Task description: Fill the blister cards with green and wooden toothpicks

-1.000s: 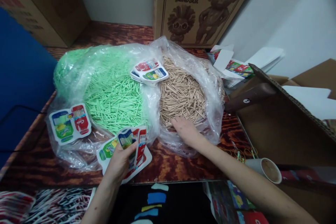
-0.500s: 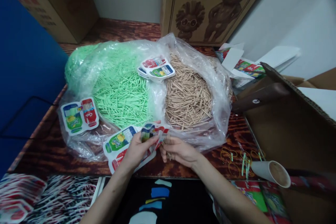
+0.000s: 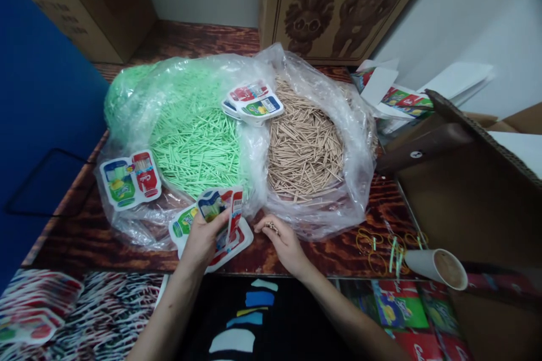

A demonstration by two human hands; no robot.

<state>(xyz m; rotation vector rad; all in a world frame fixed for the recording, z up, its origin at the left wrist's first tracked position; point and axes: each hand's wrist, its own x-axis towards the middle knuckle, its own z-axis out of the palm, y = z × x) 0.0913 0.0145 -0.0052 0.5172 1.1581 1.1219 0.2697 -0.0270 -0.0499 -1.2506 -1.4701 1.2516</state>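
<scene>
My left hand (image 3: pixel 203 240) grips a small printed card packet (image 3: pixel 221 208) with drink-bottle pictures, held upright above a flat printed card (image 3: pixel 237 242) on the table. My right hand (image 3: pixel 284 241) is closed round a small bundle of tan sticks (image 3: pixel 271 228), resting on the table edge. Just beyond lie two clear plastic bags: one full of green sticks (image 3: pixel 192 135), one full of tan sticks (image 3: pixel 302 146).
Another printed card (image 3: pixel 129 179) lies on the left bag, and a stack of white trays (image 3: pixel 253 102) sits between the bags. Rubber bands (image 3: pixel 372 242) and a paper cup (image 3: pixel 438 267) lie right. Cardboard boxes (image 3: pixel 334 0) stand behind; an open box (image 3: pixel 474 180) is at right.
My right hand left the tan stick pile with a pinch of sticks and came down to the table edge. My left hand raised the card packet, then drew back slightly.
</scene>
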